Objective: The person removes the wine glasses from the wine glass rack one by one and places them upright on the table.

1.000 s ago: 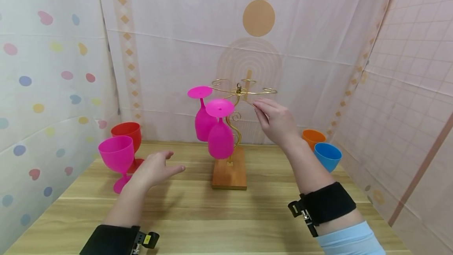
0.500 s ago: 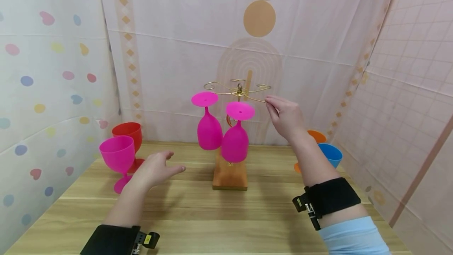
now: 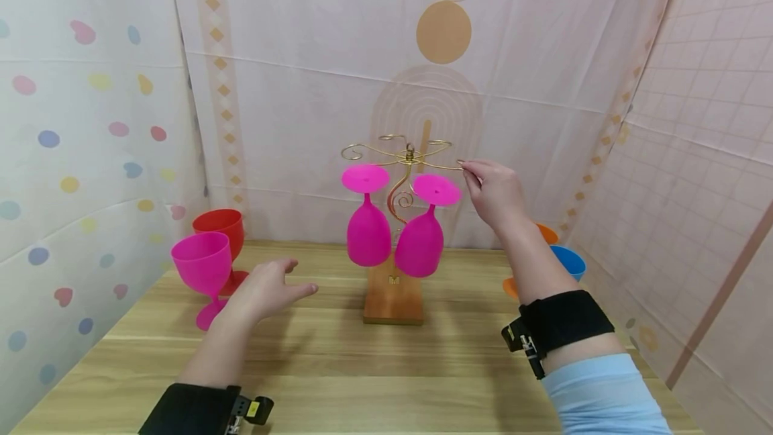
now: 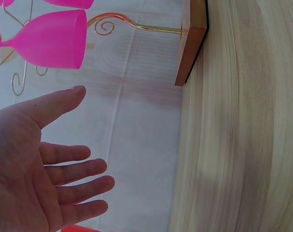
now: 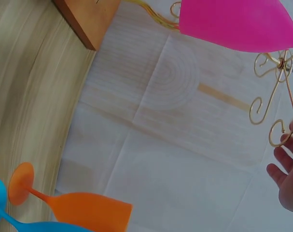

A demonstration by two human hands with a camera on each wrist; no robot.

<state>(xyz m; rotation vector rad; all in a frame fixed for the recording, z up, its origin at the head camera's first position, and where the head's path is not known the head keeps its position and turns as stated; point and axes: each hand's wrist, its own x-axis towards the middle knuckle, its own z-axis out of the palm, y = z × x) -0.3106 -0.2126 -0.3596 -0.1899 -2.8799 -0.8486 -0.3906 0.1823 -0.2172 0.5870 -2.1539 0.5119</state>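
A gold wire glass rack (image 3: 410, 156) stands on a wooden base (image 3: 394, 306) mid-table. Two pink goblets hang upside down by their feet from its arms: a left pink goblet (image 3: 368, 237) and a right pink goblet (image 3: 421, 247), slightly tilted. My right hand (image 3: 498, 197) pinches the curled end of one rack arm (image 5: 280, 135) between thumb and fingers. Left of the rack, my left hand (image 3: 266, 291) hovers over the table with fingers extended and nothing in it; its palm (image 4: 20, 164) shows in the left wrist view.
At the left stand an upright pink goblet (image 3: 201, 262) and a red goblet (image 3: 220, 221) behind it. On the right, partly behind my right arm, are an orange goblet (image 5: 88, 210) and a blue goblet (image 3: 569, 260). A patterned curtain (image 3: 302, 119) backs the table.
The rack's top has turned, carrying both hanging pink goblets to the right. My right hand moved slightly right along with the arm it pinches. My left hand stayed put.
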